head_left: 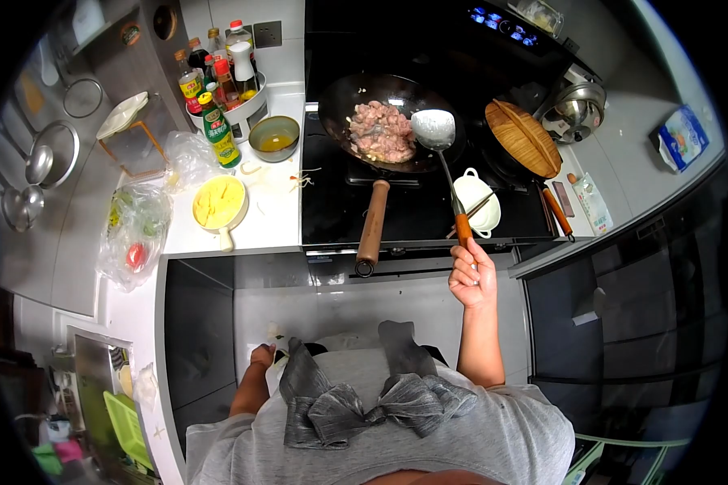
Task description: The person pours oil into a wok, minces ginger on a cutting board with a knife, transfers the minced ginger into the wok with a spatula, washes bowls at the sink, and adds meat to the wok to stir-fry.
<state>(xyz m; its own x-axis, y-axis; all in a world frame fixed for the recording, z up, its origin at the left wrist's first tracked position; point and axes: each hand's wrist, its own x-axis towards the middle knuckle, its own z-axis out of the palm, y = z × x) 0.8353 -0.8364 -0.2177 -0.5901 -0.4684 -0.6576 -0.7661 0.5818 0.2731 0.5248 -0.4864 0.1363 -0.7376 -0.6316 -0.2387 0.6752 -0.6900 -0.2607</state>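
My right hand [471,273] is wrapped round the wooden handle of a metal spatula [433,131]. The spatula's blade is raised at the right side of a black wok [336,102], beside the pieces of pale pink meat [382,132] lying in it. Toward me points the wok's wooden handle [373,226], which no hand touches. Low by my side hangs my left hand [263,354], partly seen, its fingers too small to make out. A white two-handled dish [477,200] with chopsticks across it sits just right of the spatula's shaft.
On the left counter are a bowl with yellow liquid [273,139], a white pan of yellow food [220,202], a green bottle [219,133], several more bottles and plastic bags [134,230]. A wooden lid [523,139] and a kettle [574,111] stand at the right.
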